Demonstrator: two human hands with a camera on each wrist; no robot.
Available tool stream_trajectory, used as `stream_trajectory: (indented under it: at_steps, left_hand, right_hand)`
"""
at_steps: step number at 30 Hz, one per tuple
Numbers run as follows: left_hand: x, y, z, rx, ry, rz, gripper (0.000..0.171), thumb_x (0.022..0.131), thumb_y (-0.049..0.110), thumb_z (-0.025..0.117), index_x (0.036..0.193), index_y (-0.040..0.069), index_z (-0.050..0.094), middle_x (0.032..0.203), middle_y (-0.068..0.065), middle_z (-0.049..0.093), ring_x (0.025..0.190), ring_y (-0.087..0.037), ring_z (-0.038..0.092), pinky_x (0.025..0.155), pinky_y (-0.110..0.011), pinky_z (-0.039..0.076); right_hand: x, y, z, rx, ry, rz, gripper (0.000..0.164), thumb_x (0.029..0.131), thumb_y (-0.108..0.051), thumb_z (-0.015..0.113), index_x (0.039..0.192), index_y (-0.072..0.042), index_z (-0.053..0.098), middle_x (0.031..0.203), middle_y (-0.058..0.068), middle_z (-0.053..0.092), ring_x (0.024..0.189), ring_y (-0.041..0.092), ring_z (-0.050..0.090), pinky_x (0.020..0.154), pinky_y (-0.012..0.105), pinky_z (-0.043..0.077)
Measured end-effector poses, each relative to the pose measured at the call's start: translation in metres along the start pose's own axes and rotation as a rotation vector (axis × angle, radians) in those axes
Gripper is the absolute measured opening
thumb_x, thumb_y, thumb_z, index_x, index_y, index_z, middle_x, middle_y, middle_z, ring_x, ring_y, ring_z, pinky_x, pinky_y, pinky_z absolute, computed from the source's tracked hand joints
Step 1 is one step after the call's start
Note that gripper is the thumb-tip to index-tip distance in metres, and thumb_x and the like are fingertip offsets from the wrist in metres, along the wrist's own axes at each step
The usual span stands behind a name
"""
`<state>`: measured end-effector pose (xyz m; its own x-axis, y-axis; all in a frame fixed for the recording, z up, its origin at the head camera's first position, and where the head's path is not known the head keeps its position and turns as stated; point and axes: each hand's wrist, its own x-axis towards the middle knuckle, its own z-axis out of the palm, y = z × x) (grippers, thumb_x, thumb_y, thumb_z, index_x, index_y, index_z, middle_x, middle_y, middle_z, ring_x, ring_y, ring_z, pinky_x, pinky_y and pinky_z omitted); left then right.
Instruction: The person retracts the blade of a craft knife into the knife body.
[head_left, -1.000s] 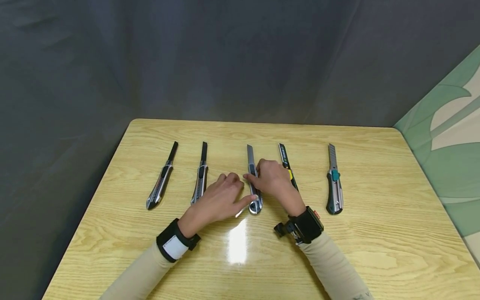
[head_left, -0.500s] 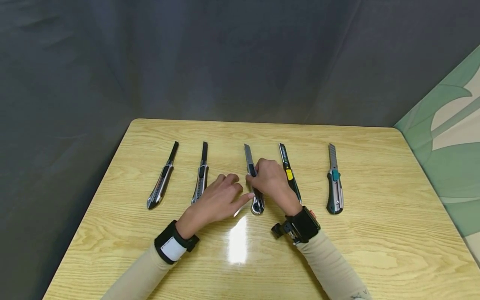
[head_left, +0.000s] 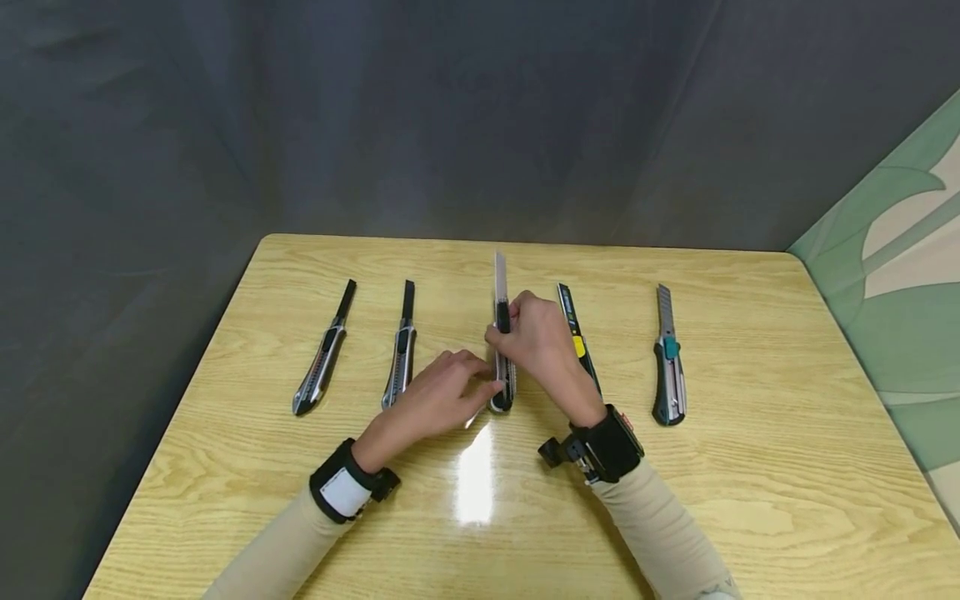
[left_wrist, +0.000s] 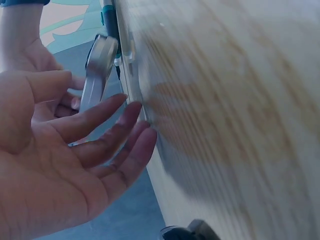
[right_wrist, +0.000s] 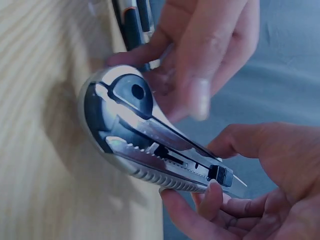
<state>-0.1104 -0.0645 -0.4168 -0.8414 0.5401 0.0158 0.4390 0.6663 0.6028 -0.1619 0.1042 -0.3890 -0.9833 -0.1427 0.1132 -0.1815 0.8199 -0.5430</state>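
A silver and black snap-off utility knife (head_left: 502,317) is held between thumb and fingers by my right hand (head_left: 542,337), its blade pointing away from me. The right wrist view shows the knife (right_wrist: 145,130) raised off the table, rounded butt end nearest the camera, with right fingers on both sides of its front part by the black slider. My left hand (head_left: 442,387) is beside the butt end, thumb reaching toward it. In the left wrist view, that left hand (left_wrist: 65,140) has loosely bent, spread fingers around nothing.
Two silver-black utility knives (head_left: 320,367) (head_left: 402,358) lie to the left. On the right lie a black one with a yellow slider (head_left: 576,343) and one with a teal slider (head_left: 670,375). The wooden table (head_left: 780,467) meets a dark curtain (head_left: 480,125) behind.
My right hand has lifted the middle utility knife from the table, and its blade now reaches farther away. My left hand has stayed nearly in place, its fingers bending slightly.
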Motion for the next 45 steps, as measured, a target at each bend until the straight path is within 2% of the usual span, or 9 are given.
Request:
stream_trajectory:
  at_steps: [3, 6, 9, 13, 18, 25, 29, 33, 45]
  left_hand:
    - [0.001, 0.001, -0.001, -0.100, 0.002, -0.027, 0.025, 0.096, 0.038, 0.051, 0.098, 0.017, 0.065, 0.076, 0.005, 0.062, 0.062, -0.008, 0.052, 0.057, -0.027, 0.049]
    - [0.001, 0.001, -0.001, -0.173, 0.002, -0.063, 0.022, 0.096, 0.035, 0.051, 0.095, 0.017, 0.063, 0.067, 0.005, 0.059, 0.050, -0.008, 0.048, 0.045, -0.023, 0.043]
    - [0.001, 0.001, -0.001, -0.203, 0.014, -0.078, 0.020, 0.096, 0.034, 0.052, 0.092, 0.017, 0.062, 0.068, 0.003, 0.061, 0.049, -0.008, 0.049, 0.044, -0.023, 0.043]
    - [0.000, 0.003, -0.003, -0.228, 0.023, -0.084, 0.019, 0.096, 0.030, 0.053, 0.093, 0.015, 0.064, 0.078, 0.002, 0.066, 0.060, -0.006, 0.057, 0.053, -0.026, 0.054]
    - [0.001, 0.004, -0.006, -0.270, 0.027, -0.103, 0.023, 0.096, 0.025, 0.053, 0.107, 0.008, 0.064, 0.086, 0.000, 0.068, 0.066, -0.007, 0.061, 0.059, -0.027, 0.058]
    - [0.004, 0.004, -0.012, -0.336, 0.027, -0.088, 0.019, 0.098, 0.024, 0.049, 0.105, 0.011, 0.062, 0.074, -0.007, 0.065, 0.060, -0.017, 0.060, 0.048, -0.028, 0.051]
    - [0.003, 0.004, -0.013, -0.425, 0.005, -0.092, 0.019, 0.100, 0.021, 0.047, 0.106, 0.011, 0.061, 0.077, -0.010, 0.067, 0.065, -0.021, 0.064, 0.048, -0.031, 0.055]
    - [0.003, 0.003, -0.013, -0.481, 0.015, -0.088, 0.018, 0.099, 0.020, 0.047, 0.105, 0.010, 0.061, 0.082, -0.008, 0.067, 0.068, -0.019, 0.065, 0.057, -0.039, 0.062]
    - [0.005, 0.001, -0.013, -0.497, 0.075, -0.074, 0.017, 0.098, 0.017, 0.050, 0.109, 0.009, 0.061, 0.086, -0.006, 0.068, 0.070, -0.019, 0.066, 0.060, -0.041, 0.062]
  right_hand:
    - [0.001, -0.005, -0.006, 0.023, 0.029, -0.017, 0.027, 0.078, -0.029, 0.068, 0.083, -0.007, 0.055, 0.063, 0.003, 0.058, 0.047, 0.013, 0.051, 0.036, 0.025, 0.042]
    - [0.001, -0.008, -0.009, 0.041, 0.052, -0.025, 0.026, 0.079, -0.029, 0.067, 0.085, -0.007, 0.055, 0.067, 0.003, 0.059, 0.049, 0.013, 0.052, 0.037, 0.026, 0.044]
    - [0.001, -0.010, -0.011, 0.049, 0.075, -0.030, 0.026, 0.079, -0.030, 0.067, 0.086, -0.007, 0.056, 0.069, 0.003, 0.060, 0.051, 0.012, 0.053, 0.040, 0.026, 0.046]
    - [0.001, -0.011, -0.012, 0.055, 0.093, -0.027, 0.029, 0.078, -0.033, 0.069, 0.087, -0.008, 0.057, 0.071, 0.001, 0.061, 0.053, 0.012, 0.053, 0.041, 0.027, 0.047]
    - [0.001, -0.012, -0.013, 0.041, 0.132, -0.018, 0.033, 0.077, -0.038, 0.068, 0.088, -0.010, 0.057, 0.072, 0.001, 0.062, 0.051, 0.013, 0.051, 0.038, 0.029, 0.044]
    - [0.001, -0.012, -0.017, 0.111, 0.147, 0.020, 0.039, 0.079, -0.045, 0.068, 0.093, -0.010, 0.058, 0.081, 0.004, 0.065, 0.054, 0.014, 0.052, 0.041, 0.031, 0.044]
    - [0.000, -0.010, -0.020, 0.200, 0.118, 0.021, 0.038, 0.083, -0.045, 0.066, 0.098, -0.011, 0.059, 0.088, 0.005, 0.066, 0.056, 0.012, 0.056, 0.044, 0.031, 0.048]
    - [0.000, -0.008, -0.023, 0.365, 0.047, 0.015, 0.037, 0.087, -0.044, 0.062, 0.104, -0.011, 0.063, 0.093, 0.006, 0.066, 0.061, 0.009, 0.062, 0.049, 0.032, 0.056]
    - [-0.003, -0.018, -0.041, 0.753, -0.101, 0.056, 0.035, 0.093, -0.033, 0.059, 0.110, -0.003, 0.064, 0.098, 0.019, 0.068, 0.079, 0.028, 0.064, 0.058, 0.030, 0.063]
